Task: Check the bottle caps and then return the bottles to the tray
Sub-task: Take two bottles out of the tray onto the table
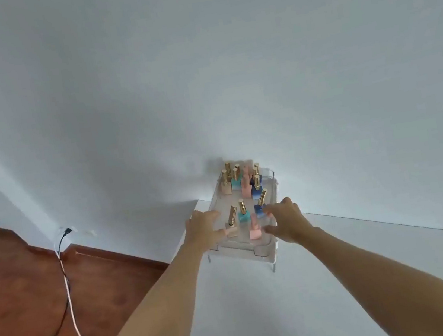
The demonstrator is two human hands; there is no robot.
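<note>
A clear plastic tray point(260, 250) stands on a small white riser at the table's far corner, against the wall. Several small gold-capped bottles stand in it. In the near row are a beige bottle point(232, 230), a teal bottle point(242, 216), a pink bottle point(255, 231) and a blue bottle point(260, 208). Another group point(241, 183) stands at the back. My left hand point(203, 227) is at the tray's left side, fingers apart, thumb tip by the beige bottle. My right hand point(285, 218) is at the right side, fingers spread near the pink and blue bottles. Neither hand holds a bottle.
The white table point(292, 314) stretches toward me and to the right. A white wall rises right behind the tray. On the left is a brown wooden floor point(19, 296), with a cable point(66, 275) hanging from a wall socket point(67, 231).
</note>
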